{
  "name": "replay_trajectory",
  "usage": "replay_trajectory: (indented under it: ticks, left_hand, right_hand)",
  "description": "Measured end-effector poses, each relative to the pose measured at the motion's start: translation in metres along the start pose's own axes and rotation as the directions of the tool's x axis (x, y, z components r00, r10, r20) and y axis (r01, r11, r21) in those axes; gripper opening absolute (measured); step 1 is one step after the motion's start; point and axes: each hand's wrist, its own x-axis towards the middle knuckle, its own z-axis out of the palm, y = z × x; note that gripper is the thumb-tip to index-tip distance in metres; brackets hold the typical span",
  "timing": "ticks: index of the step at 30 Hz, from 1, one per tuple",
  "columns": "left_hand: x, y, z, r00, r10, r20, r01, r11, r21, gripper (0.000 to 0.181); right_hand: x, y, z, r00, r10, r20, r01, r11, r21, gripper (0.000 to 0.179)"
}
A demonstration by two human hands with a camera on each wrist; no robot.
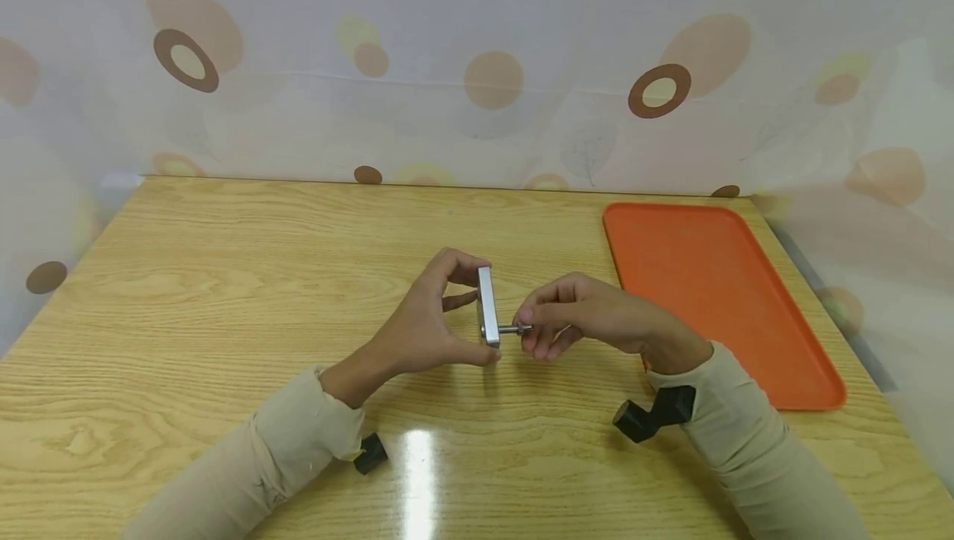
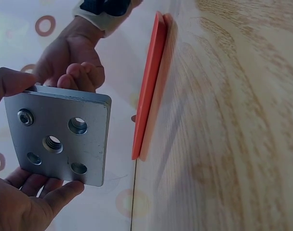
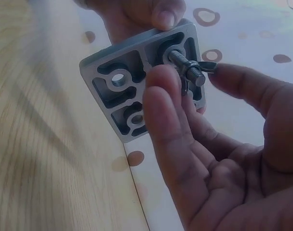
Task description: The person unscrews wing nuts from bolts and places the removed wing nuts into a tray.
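Note:
A square silver metal plate (image 2: 91, 147) is held on edge above the table by my left hand (image 1: 421, 333), thumb on one edge and fingers on the opposite one. Its smooth face shows several holes and a socket bolt head (image 2: 25, 117) in one corner. From the ribbed back, the threaded bolt shank (image 3: 176, 56) sticks out toward my right hand (image 1: 589, 316). A wing nut (image 3: 207, 66) sits on the shank near its end. My right thumb meets one wing while the fingers curl round the other side, pinching the nut; they partly hide it.
An orange tray (image 1: 701, 291) lies on the right of the wooden table (image 1: 224, 275). A patterned curtain (image 1: 417, 68) hangs behind the table's far edge. Black blocks (image 1: 654, 414) are attached near the sleeve cuffs.

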Motion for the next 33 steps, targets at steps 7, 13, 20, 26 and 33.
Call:
replay_trajectory:
  ticks: [7,13,20,26,33]
  left_hand:
    - [0.0002,0.0007,0.0005,1.0,-0.009,-0.002,0.009,1.0,-0.008,0.082]
    - [0.0007,0.0002,0.0006,1.0,-0.015,-0.005,0.015,1.0,-0.011,0.082]
    - [0.0005,0.0001,0.0005,1.0,-0.002,-0.004,0.002,1.0,0.003,0.083]
    - [0.0009,-0.0012,0.0001,1.0,-0.013,-0.005,0.013,1.0,0.011,0.083]
    - [0.0009,-0.0015,-0.0003,1.0,-0.005,-0.002,0.005,1.0,0.01,0.083]
  right_hand:
    - [-0.0004,0.002,-0.0017,0.995,-0.092,0.045,0.09,0.995,0.04,0.029]
    - [-0.0011,0.0029,-0.0014,0.99,-0.122,0.067,0.118,0.99,0.072,0.025]
    - [-0.0015,0.0001,0.0005,0.996,-0.09,0.029,0.089,0.996,0.029,0.032]
    - [0.0011,0.0004,0.0,0.998,0.019,-0.053,-0.016,0.998,0.052,0.045]
    - [0.0031,0.0057,-0.0016,0.999,0.028,0.032,-0.033,0.983,0.178,0.03]
